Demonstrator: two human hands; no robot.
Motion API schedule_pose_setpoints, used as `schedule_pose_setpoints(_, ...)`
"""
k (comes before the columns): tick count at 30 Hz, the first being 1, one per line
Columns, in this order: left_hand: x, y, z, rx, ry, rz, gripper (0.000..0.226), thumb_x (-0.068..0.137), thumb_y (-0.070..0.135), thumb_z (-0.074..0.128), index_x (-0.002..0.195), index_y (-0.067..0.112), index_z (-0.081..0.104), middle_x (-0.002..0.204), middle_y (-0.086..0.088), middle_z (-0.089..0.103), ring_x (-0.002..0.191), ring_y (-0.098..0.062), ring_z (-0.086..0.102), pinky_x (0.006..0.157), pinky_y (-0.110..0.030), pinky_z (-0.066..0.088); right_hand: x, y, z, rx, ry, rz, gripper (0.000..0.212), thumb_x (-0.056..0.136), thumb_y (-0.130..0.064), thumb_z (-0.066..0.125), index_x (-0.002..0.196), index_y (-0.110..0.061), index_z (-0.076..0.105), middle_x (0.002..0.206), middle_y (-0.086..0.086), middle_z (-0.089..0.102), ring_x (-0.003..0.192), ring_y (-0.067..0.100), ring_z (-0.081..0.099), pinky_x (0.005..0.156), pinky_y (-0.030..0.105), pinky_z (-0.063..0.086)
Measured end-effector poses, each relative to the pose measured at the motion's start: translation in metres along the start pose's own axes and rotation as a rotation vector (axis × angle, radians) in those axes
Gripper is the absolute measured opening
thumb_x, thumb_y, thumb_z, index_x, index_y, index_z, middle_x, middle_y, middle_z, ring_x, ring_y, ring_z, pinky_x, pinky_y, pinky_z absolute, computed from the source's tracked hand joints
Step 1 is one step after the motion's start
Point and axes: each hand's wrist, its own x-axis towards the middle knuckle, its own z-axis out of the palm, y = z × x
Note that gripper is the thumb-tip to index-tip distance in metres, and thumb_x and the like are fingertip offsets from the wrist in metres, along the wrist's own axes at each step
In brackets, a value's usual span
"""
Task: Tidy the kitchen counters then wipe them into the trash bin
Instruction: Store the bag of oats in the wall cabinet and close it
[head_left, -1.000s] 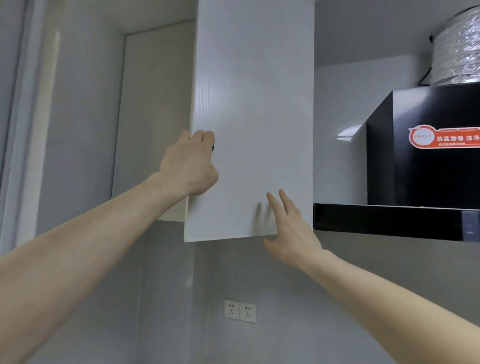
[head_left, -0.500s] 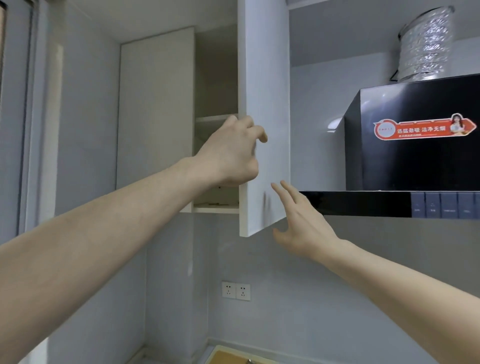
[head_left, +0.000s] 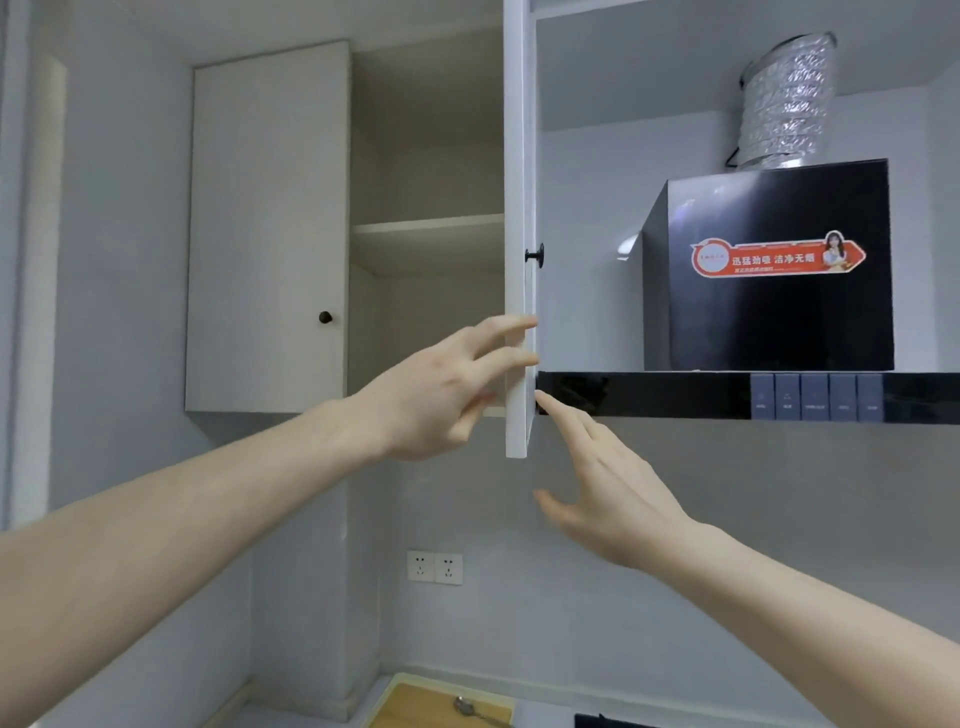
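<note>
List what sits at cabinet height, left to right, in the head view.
Closed door → its knob → open shelf → open door → hood → duct.

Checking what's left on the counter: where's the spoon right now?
Head view, bottom edge just right of centre: the spoon lies on the wooden board, below the wall sockets.

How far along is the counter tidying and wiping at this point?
Early stage. Done: the right cupboard door stands swung open, showing bare shelves. In hand: the left hand has straight fingers at the door's edge, and the right hand reaches open just below it; neither holds anything. Left: a spoon lies on a board below. No cloth or bin is in view, so no wiping shows.
</note>
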Motion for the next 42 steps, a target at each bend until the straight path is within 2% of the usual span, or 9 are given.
schedule_pose_setpoints(5,-0.081,0.024,0.019,-0.105,-0.019,-0.167,0.062,0.086,-0.002,0.056,0.144,0.019,0.046,0.165,0.009,0.015,0.143,-0.010,0.038,0.108,-0.036,0.045,-0.028,0.003,0.025,0.156,-0.055,0.053,0.092,0.089,-0.040,0.063,0.156,-0.045,0.001,0.163,-0.025,0.016,0.147,0.004,0.028,0.114,0.030,0.035)
schedule_pose_setpoints(8,-0.142,0.036,0.039,-0.123,-0.109,-0.278,0.053,0.089,0.009,0.060,0.139,0.024,0.049,0.163,0.013,0.019,0.140,-0.008,0.041,0.102,-0.037,0.050,-0.047,0.004,0.053,0.219,-0.129,0.082,0.092,0.090,-0.041,0.064,0.156,-0.046,0.000,0.163,-0.026,0.016,0.148,0.001,0.026,0.116,0.029,0.032)
schedule_pose_setpoints(11,-0.195,0.042,0.065,-0.176,-0.228,-0.410,0.048,0.090,0.017,0.060,0.135,0.029,0.049,0.159,0.015,0.023,0.135,-0.010,0.044,0.098,-0.023,0.045,-0.065,0.006,0.088,0.284,-0.201,0.134,0.094,0.089,-0.042,0.067,0.155,-0.047,0.000,0.164,-0.025,0.015,0.149,0.003,0.025,0.116,0.031,0.032)
schedule_pose_setpoints(17,-0.278,0.054,0.134,-0.309,-0.461,-0.651,0.049,0.089,0.025,0.060,0.135,0.033,0.045,0.154,0.017,0.026,0.137,-0.008,0.037,0.110,-0.025,0.037,-0.105,0.011,0.176,0.432,-0.360,0.310,0.094,0.086,-0.043,0.070,0.156,-0.045,0.007,0.163,-0.020,0.022,0.148,0.007,0.028,0.119,0.042,0.034)
schedule_pose_setpoints(22,-0.338,0.063,0.201,-0.416,-0.630,-0.866,0.050,0.090,0.031,0.057,0.138,0.035,0.042,0.154,0.021,0.024,0.135,-0.009,0.041,0.104,-0.032,0.044,-0.135,0.011,0.259,0.478,-0.627,0.364,0.083,0.089,-0.037,0.070,0.150,-0.050,0.015,0.145,-0.041,0.024,0.144,0.004,0.030,0.109,0.025,0.030)
schedule_pose_setpoints(28,-0.403,0.052,0.287,-0.592,-0.801,-0.991,0.055,0.089,0.027,0.060,0.142,0.026,0.043,0.146,0.012,0.037,0.128,-0.013,0.049,0.102,-0.018,0.035,-0.173,0.012,0.363,0.493,-0.834,0.603,0.090,0.085,-0.038,0.073,0.157,-0.032,0.018,0.162,-0.007,0.026,0.146,0.014,0.033,0.117,0.031,0.029)
schedule_pose_setpoints(32,-0.428,0.038,0.345,-0.717,-0.910,-1.093,0.062,0.087,0.026,0.058,0.146,0.023,0.038,0.147,0.006,0.038,0.122,-0.019,0.055,0.102,-0.029,0.044,-0.186,0.024,0.416,0.444,-0.967,0.643,0.085,0.087,-0.026,0.071,0.155,-0.027,0.021,0.158,-0.002,0.030,0.144,0.015,0.034,0.108,0.017,0.026)
schedule_pose_setpoints(37,-0.442,0.035,0.400,-0.816,-0.987,-1.178,0.069,0.086,0.019,0.060,0.150,0.017,0.033,0.151,0.000,0.037,0.131,-0.024,0.049,0.102,-0.029,0.043,-0.193,0.041,0.456,0.377,-1.013,0.783,0.097,0.083,-0.032,0.072,0.160,-0.020,0.014,0.161,0.005,0.027,0.144,0.020,0.038,0.114,0.027,0.032)
schedule_pose_setpoints(42,-0.445,0.042,0.442,-0.843,-1.107,-1.206,0.071,0.081,0.020,0.062,0.146,0.015,0.033,0.142,-0.008,0.046,0.124,-0.030,0.050,0.100,-0.040,0.047,-0.195,0.050,0.487,0.357,-1.066,0.804,0.095,0.082,-0.026,0.073,0.158,-0.017,0.016,0.160,0.006,0.030,0.144,0.021,0.034,0.111,0.023,0.030)
